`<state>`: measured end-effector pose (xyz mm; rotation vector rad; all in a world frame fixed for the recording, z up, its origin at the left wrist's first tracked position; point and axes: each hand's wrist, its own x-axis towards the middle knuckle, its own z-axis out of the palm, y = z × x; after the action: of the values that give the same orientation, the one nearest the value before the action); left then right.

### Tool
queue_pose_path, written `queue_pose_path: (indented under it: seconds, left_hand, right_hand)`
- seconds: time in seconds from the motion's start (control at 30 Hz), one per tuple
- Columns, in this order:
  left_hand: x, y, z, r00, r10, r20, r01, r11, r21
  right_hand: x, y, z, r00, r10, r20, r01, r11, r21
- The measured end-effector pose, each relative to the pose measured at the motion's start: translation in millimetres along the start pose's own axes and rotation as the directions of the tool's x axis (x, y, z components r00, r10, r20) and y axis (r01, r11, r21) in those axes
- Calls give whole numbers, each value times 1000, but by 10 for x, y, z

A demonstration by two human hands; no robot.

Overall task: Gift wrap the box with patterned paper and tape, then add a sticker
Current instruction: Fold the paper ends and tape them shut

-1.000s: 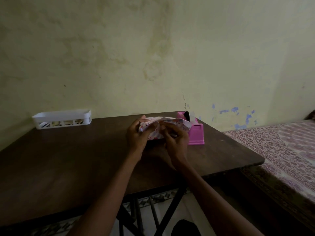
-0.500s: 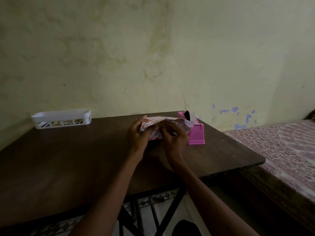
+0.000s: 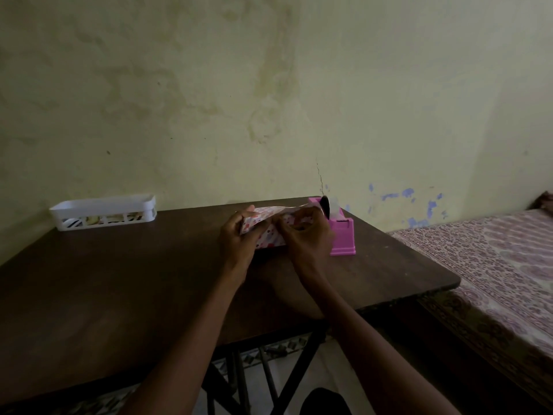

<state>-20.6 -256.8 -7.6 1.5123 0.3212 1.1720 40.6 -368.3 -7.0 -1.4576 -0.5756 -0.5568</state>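
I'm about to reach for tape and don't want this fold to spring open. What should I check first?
1. Left hand grips paper: ok.
2. Right hand pinches the fold: ok.
3. Flap pressed flat: not ok, it stands raised between the hands.
4. Dispenser close beside right hand: ok.
5. Tape end free to pull: cannot tell.
6. Stickers in tray: cannot tell.

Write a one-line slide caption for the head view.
Left hand and right hand fold patterned wrapping paper on a dark table, beside a pink tape dispenser.
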Motion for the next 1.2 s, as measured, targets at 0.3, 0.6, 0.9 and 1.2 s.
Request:
queue_pose_path:
  seconds: [0.3, 0.6, 0.9, 1.2]
  left_hand:
    - [-12, 24, -57, 999, -12, 36, 12, 1000, 4]
    - [-14, 2, -23, 999, -33, 15, 33, 999, -1]
    - [12, 10, -27, 999, -27, 26, 26, 999, 29]
    - [-13, 28, -34, 999, -30, 21, 30, 1000, 5]
  right_hand:
    - [55, 27, -37, 996, 63, 63, -55, 992, -117]
    - [49, 65, -13, 995, 27, 98, -5, 977, -212]
    - [50, 131, -69, 982, 45, 183, -15, 986, -165]
    - [-121, 36, -117, 993, 105, 60, -104, 995, -11]
